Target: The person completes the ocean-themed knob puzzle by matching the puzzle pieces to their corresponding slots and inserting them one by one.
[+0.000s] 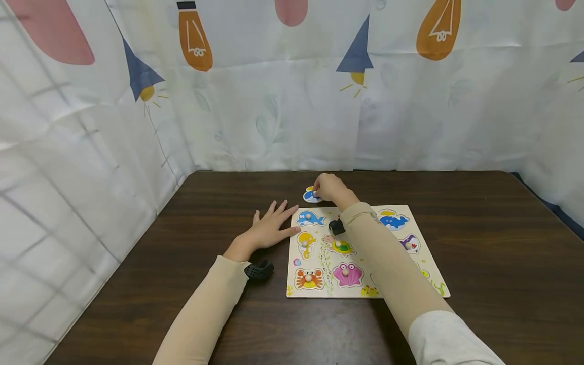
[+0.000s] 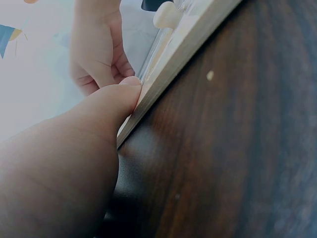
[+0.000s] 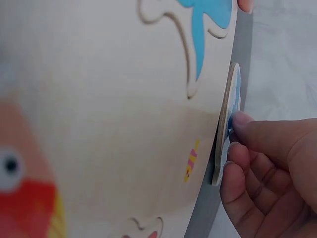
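Note:
On the table lies a wooden peg puzzle board (image 1: 349, 292) with sea-animal pictures. My left hand (image 1: 266, 232) has its fingers spread at the board's upper left corner, thumb touching the left edge; the left wrist view shows this thumb (image 2: 111, 101) against the wooden side. Just past the far edge, my right hand (image 1: 334, 190) pinches a blue and yellow puzzle piece (image 1: 312, 197) between thumb and fingers. The right wrist view has the same puzzle piece (image 3: 227, 124) nearly edge-on beside the board. My right forearm hides part of the board's right half.
Several pictures with knobs are on the board, among them a crab (image 1: 309, 279), a pink shell (image 1: 348, 275) and a turtle (image 1: 341, 247). A blue whale (image 1: 393, 222) is at the upper right. Dark wooden table (image 1: 493, 263) surrounds the board, with a patterned curtain (image 1: 292, 111) behind.

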Tool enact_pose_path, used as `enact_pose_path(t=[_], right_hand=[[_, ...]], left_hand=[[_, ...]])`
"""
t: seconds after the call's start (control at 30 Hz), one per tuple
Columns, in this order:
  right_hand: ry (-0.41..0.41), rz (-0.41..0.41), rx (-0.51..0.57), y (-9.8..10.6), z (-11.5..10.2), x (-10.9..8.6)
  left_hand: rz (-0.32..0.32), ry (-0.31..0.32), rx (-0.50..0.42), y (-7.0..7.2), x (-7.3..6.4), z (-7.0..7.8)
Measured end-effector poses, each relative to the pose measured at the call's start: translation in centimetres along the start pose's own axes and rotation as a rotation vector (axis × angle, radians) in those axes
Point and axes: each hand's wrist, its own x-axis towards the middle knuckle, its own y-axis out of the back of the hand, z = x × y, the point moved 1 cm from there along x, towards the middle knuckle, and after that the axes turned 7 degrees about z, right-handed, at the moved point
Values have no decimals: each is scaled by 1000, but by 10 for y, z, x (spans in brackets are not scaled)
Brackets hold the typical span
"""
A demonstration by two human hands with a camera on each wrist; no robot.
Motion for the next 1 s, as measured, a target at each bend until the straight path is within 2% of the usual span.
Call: enact_pose_path(t=[0.2, 0.37, 0.83, 1.0], right_hand=[[34, 2, -61, 4, -3, -4], [97, 48, -81, 14, -3, -10], [282, 93, -40, 50, 13, -50], [307, 124, -15, 61, 19, -64]], left_hand=[[-5, -8, -6, 0, 1, 4], [-9, -17, -2, 1, 3, 5], [-6, -7, 12, 1, -3, 2], [2, -3, 5, 2, -4, 3]])
